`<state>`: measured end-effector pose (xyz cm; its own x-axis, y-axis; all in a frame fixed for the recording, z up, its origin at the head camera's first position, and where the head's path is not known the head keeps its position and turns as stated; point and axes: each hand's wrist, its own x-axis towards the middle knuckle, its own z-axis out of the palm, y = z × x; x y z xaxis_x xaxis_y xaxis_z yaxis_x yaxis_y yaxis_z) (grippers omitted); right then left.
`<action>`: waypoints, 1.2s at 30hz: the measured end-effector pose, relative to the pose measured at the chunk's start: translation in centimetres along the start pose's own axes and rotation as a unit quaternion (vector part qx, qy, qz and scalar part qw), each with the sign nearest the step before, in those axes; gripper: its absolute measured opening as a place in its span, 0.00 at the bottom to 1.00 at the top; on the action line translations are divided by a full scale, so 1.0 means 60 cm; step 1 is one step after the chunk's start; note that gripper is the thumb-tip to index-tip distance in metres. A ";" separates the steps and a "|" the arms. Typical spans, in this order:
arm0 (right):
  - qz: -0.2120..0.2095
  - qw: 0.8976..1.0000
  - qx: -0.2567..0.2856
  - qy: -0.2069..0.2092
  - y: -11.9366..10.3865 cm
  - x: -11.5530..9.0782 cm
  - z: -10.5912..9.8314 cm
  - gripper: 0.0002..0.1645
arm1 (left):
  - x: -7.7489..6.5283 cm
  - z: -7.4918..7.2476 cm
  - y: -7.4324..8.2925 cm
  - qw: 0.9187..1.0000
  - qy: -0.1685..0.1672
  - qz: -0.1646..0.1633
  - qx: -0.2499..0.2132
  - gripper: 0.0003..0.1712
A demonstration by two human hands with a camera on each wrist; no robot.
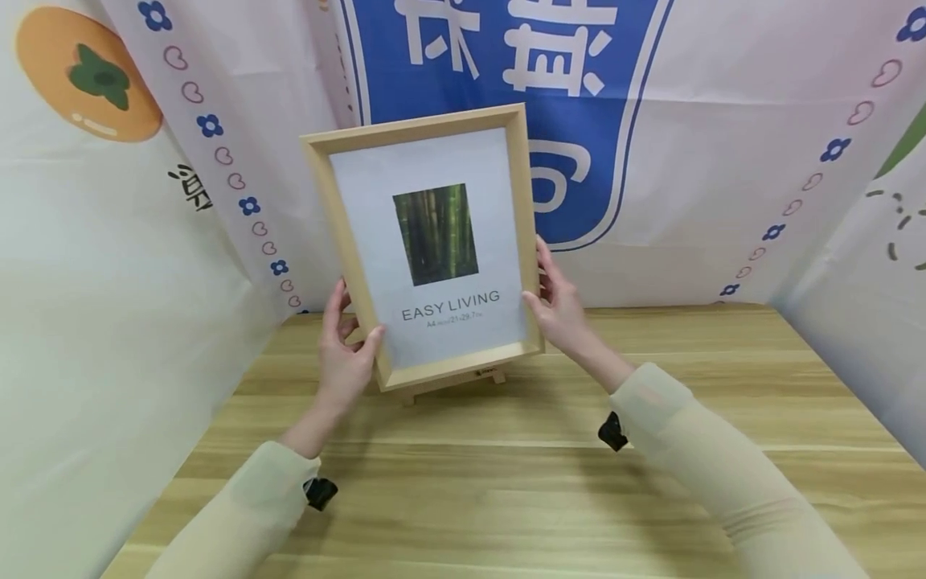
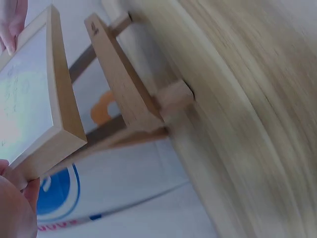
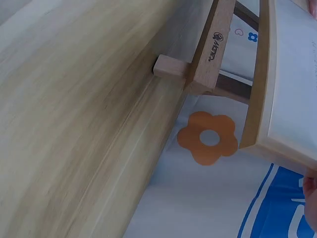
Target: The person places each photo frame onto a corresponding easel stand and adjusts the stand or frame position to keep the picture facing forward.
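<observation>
A pale wooden picture frame (image 1: 463, 364) with a white insert (image 1: 369, 209) reading "EASY LIVING" and a small bamboo photo (image 1: 436, 233) is held up, tilted slightly. My left hand (image 1: 346, 358) grips its lower left side, thumb on the front edge. On the opposite side, my right hand (image 1: 567, 314) holds the right edge, thumb at the front. Behind and below the frame stands a small wooden easel (image 1: 456, 382), mostly hidden in the head view. In both wrist views a gap shows between the frame's bottom edge and the easel's front bar (image 2: 121, 74).
The easel's feet (image 3: 171, 67) stand on a wood-grain table (image 1: 506, 482). Printed cloth walls surround it: a blue sign with white characters (image 1: 550, 48) at the back, an orange fruit print (image 1: 90, 76) at the left. A dark device (image 1: 613, 432) hangs under the right wrist.
</observation>
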<state>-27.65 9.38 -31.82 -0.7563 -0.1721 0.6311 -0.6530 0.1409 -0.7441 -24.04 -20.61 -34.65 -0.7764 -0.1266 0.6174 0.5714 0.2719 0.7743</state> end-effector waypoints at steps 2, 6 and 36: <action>0.002 1.000 0.000 -0.001 0.016 0.007 0.009 0.46 | 0.004 -0.006 -0.006 1.000 0.004 -0.001 0.003 0.51; 0.010 1.000 -0.004 0.000 0.056 0.019 0.026 0.48 | 0.008 -0.016 -0.018 1.000 0.010 -0.004 0.007 0.51; 0.063 0.997 -0.038 0.002 0.107 0.021 0.059 0.51 | 0.010 -0.016 -0.073 0.998 0.010 -0.017 0.053 0.51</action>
<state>-32.65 6.63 -36.56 -0.8322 -0.1454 0.5351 -0.5544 0.2348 -0.7984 -26.76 -22.80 -37.50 -0.7888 -0.1565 0.5944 0.5126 0.3661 0.7767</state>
